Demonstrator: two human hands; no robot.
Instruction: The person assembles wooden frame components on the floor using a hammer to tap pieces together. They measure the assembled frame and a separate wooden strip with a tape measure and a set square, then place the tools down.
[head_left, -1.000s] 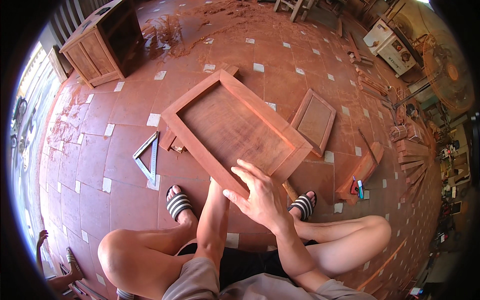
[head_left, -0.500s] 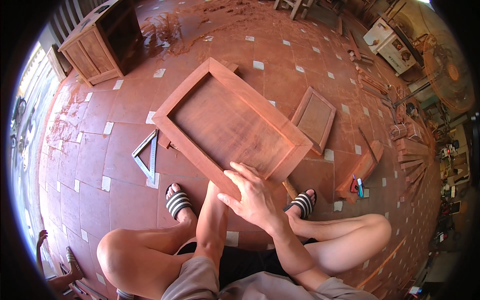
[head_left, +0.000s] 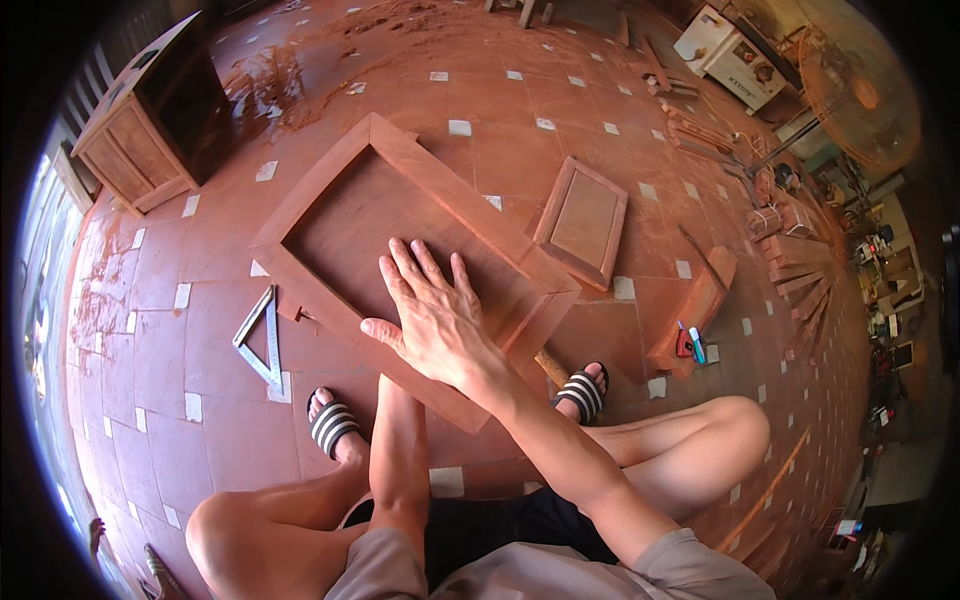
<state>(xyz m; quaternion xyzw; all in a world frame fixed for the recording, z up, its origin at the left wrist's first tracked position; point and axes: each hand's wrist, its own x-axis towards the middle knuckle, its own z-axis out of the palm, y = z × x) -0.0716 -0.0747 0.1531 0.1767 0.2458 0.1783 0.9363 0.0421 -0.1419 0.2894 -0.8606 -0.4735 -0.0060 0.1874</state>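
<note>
A framed wooden panel (head_left: 345, 215), reddish brown with a recessed centre, tilts in front of me above the floor. Flat across its near part lies my right hand (head_left: 430, 315), fingers stretched out and thumb spread toward the near-left rail. My left forearm (head_left: 398, 440) runs up beneath the panel's near edge, so the left hand and its fingers are hidden. A smaller framed panel (head_left: 588, 222) rests on the floor beyond the right corner. Left of the large panel, a metal try square (head_left: 262, 335) lies on the tiles.
To the right are a wood block (head_left: 695, 310) with red and blue tools (head_left: 690, 343), stacked timber strips (head_left: 800, 280), a fan (head_left: 862, 95) and a white machine (head_left: 735, 62). A wooden cabinet (head_left: 150, 130) stands far left. My sandalled feet (head_left: 333, 425) flank the panel.
My right hand has slid from the panel's near edge farther onto its recessed centre, its fingers flattening out. The whole view has shifted, with the panel now farther left in it.
</note>
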